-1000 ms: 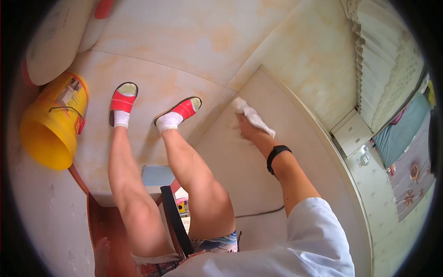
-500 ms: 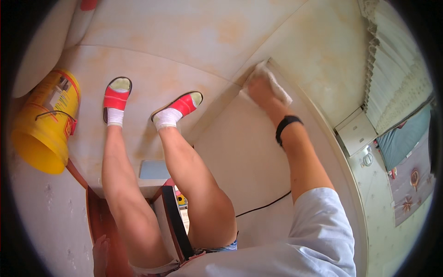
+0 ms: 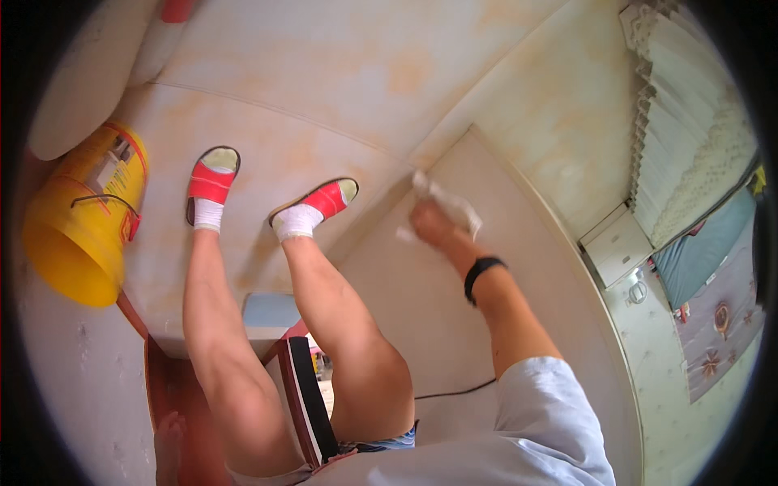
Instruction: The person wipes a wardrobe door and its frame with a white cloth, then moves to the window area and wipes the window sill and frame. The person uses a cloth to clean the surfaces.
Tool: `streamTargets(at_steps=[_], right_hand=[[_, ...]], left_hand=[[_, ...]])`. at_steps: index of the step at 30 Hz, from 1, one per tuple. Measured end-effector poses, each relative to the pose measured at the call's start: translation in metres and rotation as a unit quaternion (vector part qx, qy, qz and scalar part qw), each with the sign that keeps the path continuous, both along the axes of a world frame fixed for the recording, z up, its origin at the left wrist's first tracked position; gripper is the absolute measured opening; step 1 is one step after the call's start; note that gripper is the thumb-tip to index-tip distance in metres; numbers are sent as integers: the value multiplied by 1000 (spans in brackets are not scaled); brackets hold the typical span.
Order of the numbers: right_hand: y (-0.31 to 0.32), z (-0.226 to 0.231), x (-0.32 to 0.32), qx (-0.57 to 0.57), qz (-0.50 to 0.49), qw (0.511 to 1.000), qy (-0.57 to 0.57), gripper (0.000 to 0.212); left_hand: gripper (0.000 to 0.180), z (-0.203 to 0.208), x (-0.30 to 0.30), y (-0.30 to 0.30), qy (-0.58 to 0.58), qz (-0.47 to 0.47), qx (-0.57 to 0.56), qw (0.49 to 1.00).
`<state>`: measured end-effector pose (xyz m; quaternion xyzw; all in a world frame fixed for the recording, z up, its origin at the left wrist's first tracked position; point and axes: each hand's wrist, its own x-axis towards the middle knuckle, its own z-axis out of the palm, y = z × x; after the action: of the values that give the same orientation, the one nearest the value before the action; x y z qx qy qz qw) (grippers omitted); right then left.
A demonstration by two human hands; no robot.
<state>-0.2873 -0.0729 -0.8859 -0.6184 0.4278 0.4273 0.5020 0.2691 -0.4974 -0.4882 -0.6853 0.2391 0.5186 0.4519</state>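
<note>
My right hand [image 3: 433,224] is closed on a crumpled white cloth [image 3: 454,204], against or just over a smooth cream panel [image 3: 405,283]; contact is hard to make out. Motion blurs the cloth and fingers a little. A black band [image 3: 482,279] circles my right wrist. My left hand [image 3: 170,441] hangs low at the left, beside my left leg, partly in shade; its fingers look stretched out with nothing visible in them.
A yellow bucket [image 3: 89,215] with a dark handle is at the left, its mouth toward me. My feet in red slippers [image 3: 328,198] rest on the mottled floor [image 3: 324,49]. A dark-edged chair [image 3: 312,397] is between my legs. A thin black cable [image 3: 458,393] runs along the panel. Lace curtain [image 3: 689,105] hangs right.
My right hand has swept the cloth from the panel's far corner back toward me and to the left. My left hand stays low at the left. The view has shifted slightly.
</note>
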Motion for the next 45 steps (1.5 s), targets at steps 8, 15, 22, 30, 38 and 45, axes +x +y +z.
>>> streamTargets(at_steps=[8,15,22,30,38,45], right_hand=[[-36,7,-131,-197,79,946,245,49],[-53,-50,-144,-82,-97,945,301,37],[-46,-42,-155,-175,-68,946,263,31],[-24,-7,-45,-62,-48,963,257,34],[-15,18,-54,-129,21,974,185,45],[-26,-48,-86,-104,-10,957,272,53]], left_hand=[[50,6,21,17,-21,25,3,999],[50,-24,18,19,-30,8,20,999],[51,-24,9,17,-19,0,13,1000],[52,-21,9,21,-10,14,22,1000],[52,-21,16,29,-3,24,27,999],[51,-31,14,28,-15,14,45,999]])
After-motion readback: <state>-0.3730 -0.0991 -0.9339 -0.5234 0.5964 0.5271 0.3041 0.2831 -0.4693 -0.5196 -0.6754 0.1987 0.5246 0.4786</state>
